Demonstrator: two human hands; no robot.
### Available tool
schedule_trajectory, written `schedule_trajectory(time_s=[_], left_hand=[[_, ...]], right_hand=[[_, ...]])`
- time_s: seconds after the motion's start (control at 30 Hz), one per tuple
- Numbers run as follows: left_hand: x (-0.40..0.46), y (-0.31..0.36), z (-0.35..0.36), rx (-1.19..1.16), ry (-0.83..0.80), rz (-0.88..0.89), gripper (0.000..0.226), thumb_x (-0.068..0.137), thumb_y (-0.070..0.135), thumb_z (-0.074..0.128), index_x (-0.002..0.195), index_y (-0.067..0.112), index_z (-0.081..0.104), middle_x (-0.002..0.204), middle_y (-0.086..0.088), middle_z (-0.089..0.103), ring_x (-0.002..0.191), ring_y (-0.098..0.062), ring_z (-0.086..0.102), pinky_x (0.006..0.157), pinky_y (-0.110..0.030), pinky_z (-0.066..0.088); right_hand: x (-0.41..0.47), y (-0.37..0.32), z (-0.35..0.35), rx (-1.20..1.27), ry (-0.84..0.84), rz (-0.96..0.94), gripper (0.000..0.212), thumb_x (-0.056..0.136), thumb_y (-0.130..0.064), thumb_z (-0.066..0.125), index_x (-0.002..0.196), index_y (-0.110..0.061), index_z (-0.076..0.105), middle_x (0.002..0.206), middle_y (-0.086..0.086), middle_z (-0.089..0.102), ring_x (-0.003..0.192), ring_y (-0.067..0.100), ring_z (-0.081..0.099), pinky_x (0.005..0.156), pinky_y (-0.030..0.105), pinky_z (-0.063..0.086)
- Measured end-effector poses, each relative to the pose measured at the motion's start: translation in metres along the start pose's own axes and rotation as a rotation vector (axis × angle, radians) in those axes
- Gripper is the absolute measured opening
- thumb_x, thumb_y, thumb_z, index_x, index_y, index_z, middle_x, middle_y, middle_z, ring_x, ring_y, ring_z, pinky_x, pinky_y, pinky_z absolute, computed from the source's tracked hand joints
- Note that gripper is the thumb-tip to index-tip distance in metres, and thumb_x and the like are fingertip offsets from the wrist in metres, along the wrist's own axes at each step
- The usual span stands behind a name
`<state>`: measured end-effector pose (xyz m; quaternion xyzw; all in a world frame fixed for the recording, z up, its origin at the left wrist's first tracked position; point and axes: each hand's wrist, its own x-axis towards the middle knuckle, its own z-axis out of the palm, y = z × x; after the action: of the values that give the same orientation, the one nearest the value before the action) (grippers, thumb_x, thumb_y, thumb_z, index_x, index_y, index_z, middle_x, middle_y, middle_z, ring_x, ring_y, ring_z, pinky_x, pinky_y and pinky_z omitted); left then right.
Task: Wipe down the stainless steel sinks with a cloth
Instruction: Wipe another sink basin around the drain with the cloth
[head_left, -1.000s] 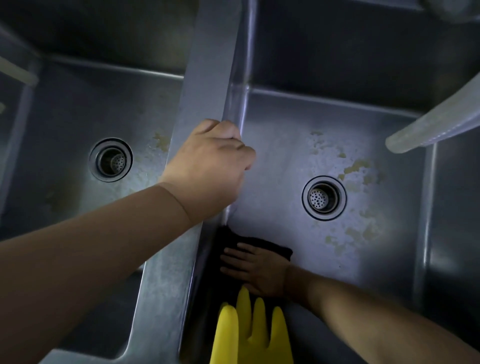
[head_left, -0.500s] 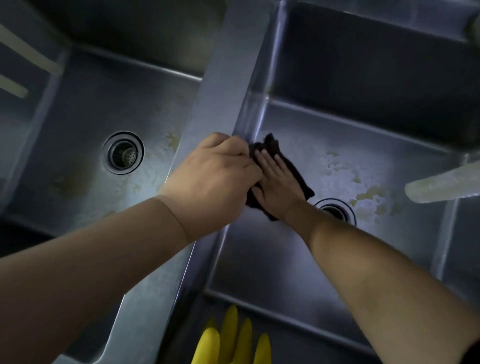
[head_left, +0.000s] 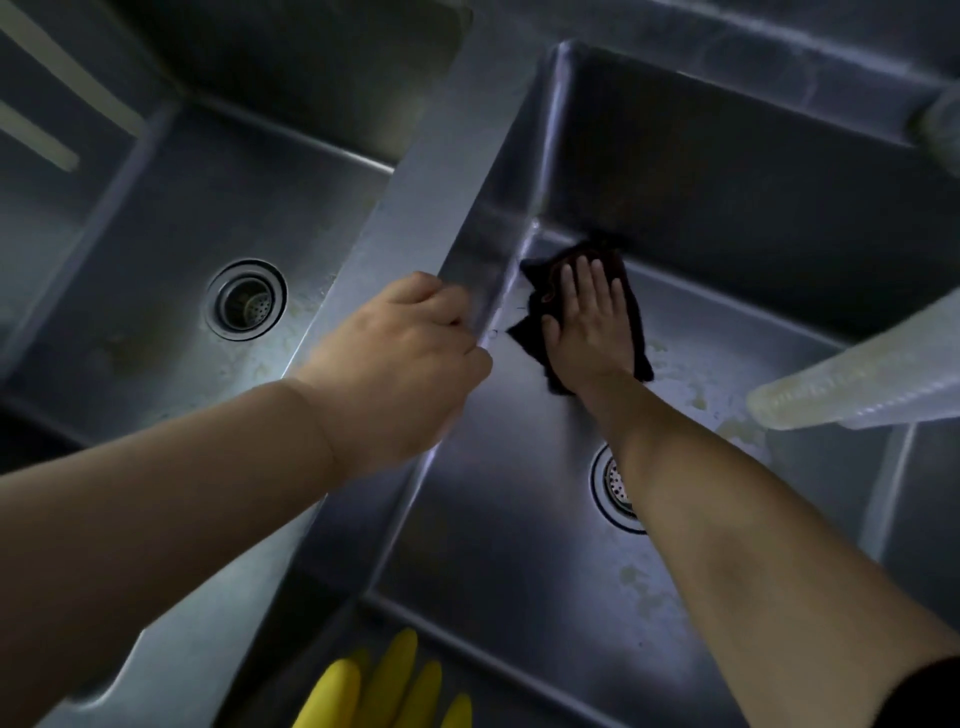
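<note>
Two stainless steel sinks lie side by side, split by a steel divider (head_left: 415, 208). My right hand (head_left: 587, 322) presses flat on a dark cloth (head_left: 636, 322) at the far left corner of the right sink's floor (head_left: 493, 545), next to the divider wall. My left hand (head_left: 400, 358) curls over the divider's edge, gripping it. The left sink (head_left: 156, 218) shows its round drain (head_left: 245, 300). The right sink's drain (head_left: 613, 488) is half hidden under my right forearm. Pale stains mark the right sink's floor.
A yellow rubber glove (head_left: 384, 686) hangs over the near rim at the bottom. A pale translucent tube (head_left: 852, 374) juts in from the right above the right sink. Two pale bars (head_left: 67, 78) show at the top left.
My right hand has slid the cloth from the near left of the right sink's floor up along the divider wall into the far corner. My left hand has stayed on the divider.
</note>
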<state>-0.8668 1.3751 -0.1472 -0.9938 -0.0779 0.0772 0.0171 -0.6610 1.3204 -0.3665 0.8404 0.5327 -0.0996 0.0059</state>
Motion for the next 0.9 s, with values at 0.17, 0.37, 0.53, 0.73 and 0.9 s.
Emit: schedule_trajectory(time_s=[0.17,0.37,0.53,0.73,0.9], left_hand=[[0.017,0.036,0.014,0.193,-0.366,-0.008,0.017,0.085,0.017,0.05,0.099,0.02,0.059,0.102,-0.002,0.063,0.101,-0.026,0.051,0.08,-0.033,0.035],[0.036,0.102,0.083,-0.054,-0.559,-0.175,0.033,0.087,0.012,0.052,0.12,0.007,0.049,0.123,-0.012,0.052,0.112,-0.029,0.048,0.089,-0.036,0.035],[0.036,0.119,0.131,-0.055,-0.674,-0.235,0.083,0.087,0.024,0.061,0.146,-0.004,0.009,0.153,-0.026,0.012,0.139,-0.038,0.02,0.109,-0.053,0.025],[0.035,0.125,0.16,0.023,-0.675,-0.162,0.055,0.098,0.004,0.026,0.145,-0.011,0.0,0.149,-0.04,0.003,0.138,-0.051,0.01,0.112,-0.055,0.017],[0.031,0.121,0.169,-0.046,-0.612,-0.137,0.052,0.098,-0.001,0.019,0.145,-0.01,-0.002,0.149,-0.04,0.002,0.139,-0.051,0.009,0.112,-0.05,0.018]], right_hand=[[-0.05,0.064,-0.002,0.037,0.04,0.135,0.067,0.092,-0.04,0.025,0.149,-0.006,0.019,0.155,0.02,0.02,0.144,0.035,0.016,0.118,0.047,0.007],[-0.109,0.136,0.001,0.045,0.076,0.354,0.065,0.091,-0.033,0.032,0.146,0.002,0.027,0.15,0.026,0.027,0.141,0.038,0.022,0.118,0.046,0.009],[-0.182,0.166,0.007,0.008,0.064,0.525,0.066,0.091,-0.033,0.027,0.147,0.001,0.022,0.154,0.023,0.022,0.144,0.035,0.017,0.118,0.046,0.008],[-0.262,0.145,0.017,-0.039,-0.03,0.403,0.067,0.088,-0.034,0.025,0.142,0.005,0.032,0.149,0.028,0.029,0.139,0.041,0.027,0.116,0.049,0.015],[-0.299,0.103,0.031,-0.085,-0.128,0.268,0.078,0.087,-0.048,0.033,0.139,0.009,0.036,0.145,0.032,0.031,0.137,0.047,0.027,0.114,0.051,0.01]])
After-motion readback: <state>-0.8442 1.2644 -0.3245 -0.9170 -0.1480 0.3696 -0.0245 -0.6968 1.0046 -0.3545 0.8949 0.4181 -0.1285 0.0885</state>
